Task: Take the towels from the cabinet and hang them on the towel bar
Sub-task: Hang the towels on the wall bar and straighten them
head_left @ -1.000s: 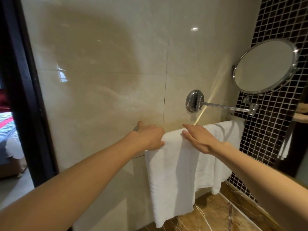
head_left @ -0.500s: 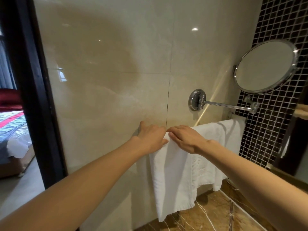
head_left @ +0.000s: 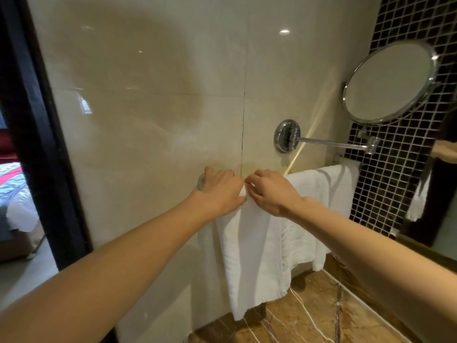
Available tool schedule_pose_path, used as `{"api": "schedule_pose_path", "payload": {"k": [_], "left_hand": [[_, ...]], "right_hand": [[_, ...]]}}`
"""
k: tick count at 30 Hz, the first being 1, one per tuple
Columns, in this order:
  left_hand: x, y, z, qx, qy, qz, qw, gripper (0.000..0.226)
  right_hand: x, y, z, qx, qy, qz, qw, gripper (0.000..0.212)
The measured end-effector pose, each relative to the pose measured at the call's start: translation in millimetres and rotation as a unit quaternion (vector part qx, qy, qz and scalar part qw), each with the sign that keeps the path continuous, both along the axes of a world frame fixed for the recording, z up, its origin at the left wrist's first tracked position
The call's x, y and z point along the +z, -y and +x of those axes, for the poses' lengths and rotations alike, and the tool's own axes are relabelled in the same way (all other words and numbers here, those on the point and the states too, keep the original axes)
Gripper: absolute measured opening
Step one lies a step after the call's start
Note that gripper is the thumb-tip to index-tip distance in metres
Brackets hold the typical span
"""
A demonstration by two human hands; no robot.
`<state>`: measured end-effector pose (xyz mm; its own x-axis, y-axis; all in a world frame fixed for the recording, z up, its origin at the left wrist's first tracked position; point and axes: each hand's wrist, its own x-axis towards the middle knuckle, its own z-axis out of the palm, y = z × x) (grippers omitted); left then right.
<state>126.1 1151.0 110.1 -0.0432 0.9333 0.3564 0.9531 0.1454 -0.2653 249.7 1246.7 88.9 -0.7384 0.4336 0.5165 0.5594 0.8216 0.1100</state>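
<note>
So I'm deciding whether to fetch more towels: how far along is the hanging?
Two white towels already drape over the bar: the far towel hangs untouched, apparently done. In hand: the left hand and right hand pinch the near towel's top edge, apparently straightening it. Left: letting go. The cabinet isn't in view, so remaining towels are unknown.

A round mirror point(head_left: 388, 82) with a shiny rim sits up high on the right. A shiny arm point(head_left: 331, 143) holds it and goes to a round plate point(head_left: 286, 136) on the cream wall point(head_left: 160, 95). Behind the mirror are small black tiles point(head_left: 395, 181). The brown counter point(head_left: 309, 320) has white lines in it. On the left is a dark door frame point(head_left: 37, 144), and past it a bed point(head_left: 12, 191)
</note>
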Motion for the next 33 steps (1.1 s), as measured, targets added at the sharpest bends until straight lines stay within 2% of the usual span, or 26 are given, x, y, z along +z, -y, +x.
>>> {"api": "schedule_pose_path", "payload": {"k": [2,6,11,13,15,17,21,25,29,33], "left_hand": [[-2,-1,1,0.003,0.006,0.025,1.000,0.030],[-4,-2,4,0.017,0.030,0.042,0.999,0.017],[-6,-2,12,0.058,0.024,0.029,0.998,0.019],[-9,0,17,0.065,0.011,0.038,0.997,0.017],[-17,4,21,0.063,0.002,0.083,0.995,0.014],[-34,9,23,0.051,0.020,0.163,0.985,0.023],[-74,25,28,-0.024,0.139,0.341,0.929,0.034],[-106,45,37,-0.041,0.211,0.410,0.886,0.035],[-142,62,38,-0.024,0.405,0.375,0.833,0.043],[-190,66,30,0.039,0.565,0.262,0.782,0.057]], "right_hand": [[-5,-2,2,0.001,-0.016,0.016,1.000,0.032],[-11,-5,2,0.031,-0.041,-0.028,0.998,0.034],[-12,-10,-1,0.037,-0.026,-0.043,0.998,0.036],[-11,-9,-1,0.033,-0.027,-0.020,0.999,0.039],[-14,-6,-1,0.047,-0.041,0.031,0.998,0.047],[-16,0,-2,0.073,-0.034,0.049,0.996,0.050],[-18,4,-3,0.088,-0.035,0.012,0.995,0.033],[-20,3,-6,0.086,-0.041,-0.031,0.995,0.035],[-20,4,-11,0.067,-0.026,-0.038,0.997,0.041],[-16,3,-16,0.045,0.009,-0.056,0.997,0.045]]}}
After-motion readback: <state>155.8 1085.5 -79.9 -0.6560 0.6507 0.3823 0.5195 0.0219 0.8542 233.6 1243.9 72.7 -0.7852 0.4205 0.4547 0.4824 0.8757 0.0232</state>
